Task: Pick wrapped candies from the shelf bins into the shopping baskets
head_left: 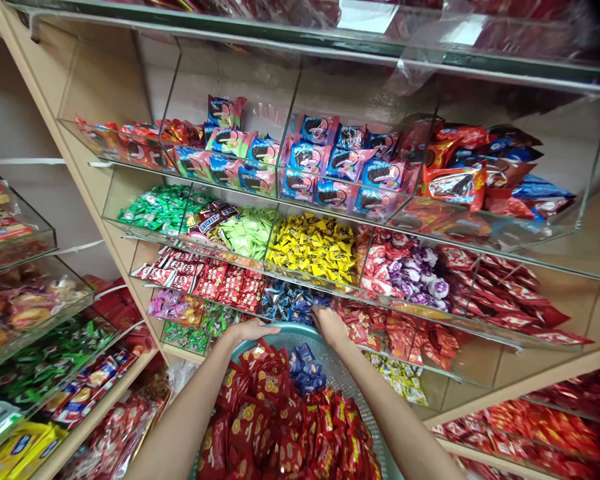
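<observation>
A teal plastic basket (300, 328) is in front of me at the bottom. It holds red candy packets (260, 400) with an orange print, narrower red-and-yellow sweets (335, 433) and a small pile of blue-wrapped candies (306, 369). My left hand (253, 329) is closed on the basket's far left rim. Beyond that rim, my right hand (329, 323) is at the edge of a shelf compartment of blue-wrapped candies (293, 301). Its fingers are bent and pressed together at these candies; whether any are between them is hidden.
Glass-fronted shelves hold yellow-wrapped candies (313, 250), green-wrapped candies (155, 208), purple-and-white sweets (420, 273) and blue-pink cookie packs (307, 157). Glass fronts (405, 300) run just above my right hand. More stocked shelves (35, 347) stand at left, others at lower right.
</observation>
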{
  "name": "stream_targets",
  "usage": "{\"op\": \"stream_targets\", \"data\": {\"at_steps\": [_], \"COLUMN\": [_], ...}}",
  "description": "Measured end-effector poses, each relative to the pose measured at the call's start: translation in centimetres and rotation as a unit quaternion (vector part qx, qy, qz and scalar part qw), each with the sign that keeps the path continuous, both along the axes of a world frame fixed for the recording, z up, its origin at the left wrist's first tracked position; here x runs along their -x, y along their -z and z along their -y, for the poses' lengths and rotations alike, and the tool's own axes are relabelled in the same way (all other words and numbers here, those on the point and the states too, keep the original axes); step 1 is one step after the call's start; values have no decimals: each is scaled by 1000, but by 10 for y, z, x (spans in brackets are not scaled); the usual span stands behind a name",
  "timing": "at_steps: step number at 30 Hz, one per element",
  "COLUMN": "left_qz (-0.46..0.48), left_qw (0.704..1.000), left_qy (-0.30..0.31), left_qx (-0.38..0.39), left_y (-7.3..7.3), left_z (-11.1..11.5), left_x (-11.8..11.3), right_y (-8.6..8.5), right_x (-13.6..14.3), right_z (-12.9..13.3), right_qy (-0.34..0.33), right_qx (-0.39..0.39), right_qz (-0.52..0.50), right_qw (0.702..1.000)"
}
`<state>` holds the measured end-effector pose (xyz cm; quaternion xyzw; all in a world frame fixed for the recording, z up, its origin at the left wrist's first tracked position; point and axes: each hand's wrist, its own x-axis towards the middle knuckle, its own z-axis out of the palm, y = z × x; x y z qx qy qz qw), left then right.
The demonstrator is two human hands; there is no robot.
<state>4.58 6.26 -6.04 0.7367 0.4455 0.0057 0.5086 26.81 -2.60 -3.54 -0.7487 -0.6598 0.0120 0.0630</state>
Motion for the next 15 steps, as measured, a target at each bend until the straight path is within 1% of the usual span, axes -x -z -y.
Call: {"op": "stream_targets", "data": {"at_steps": [1, 2, 3, 4, 5, 7, 8, 10, 12, 15], "left_qz": [2, 4, 5, 4, 1, -11, -15, -12, -3, 2], "left_qw": [1000, 1000, 1000, 1000, 1000, 1000, 1000, 1000, 1000, 1000], "left_qy": [-1, 2, 8, 13, 17, 19, 17, 18, 25, 28], "left_qx": [2, 5, 8, 9, 7, -2, -7, -4, 8, 12], "left_y": [0, -1, -1, -2, -2, -3, -3, -2, -1, -1], "left_z": [0, 0, 0, 0, 0, -1, -1, -1, -1, -1], "left_x": [0, 0, 0, -1, -1, -2, -2, -3, -2, -1], "right_y": [0, -1, -1, -1, -1, -1, -1, 1, 5, 14], "right_x": [0, 0, 0, 0, 0, 0, -1, -1, -2, -2], "right_z": [1, 2, 3, 5, 7, 14, 18, 28, 39, 55], "right_qy": [3, 3, 0, -5, -9, -9, -5, -3, -14, -19], "right_qx": [-22, -47, -70, -88, -97, -88, -74, -29, 26, 102], "right_qz": [-46, -117, -205, -301, -387, -500, -532, -568, -577, -565], "right_qw": [999, 992, 976, 950, 917, 861, 843, 823, 816, 818]}}
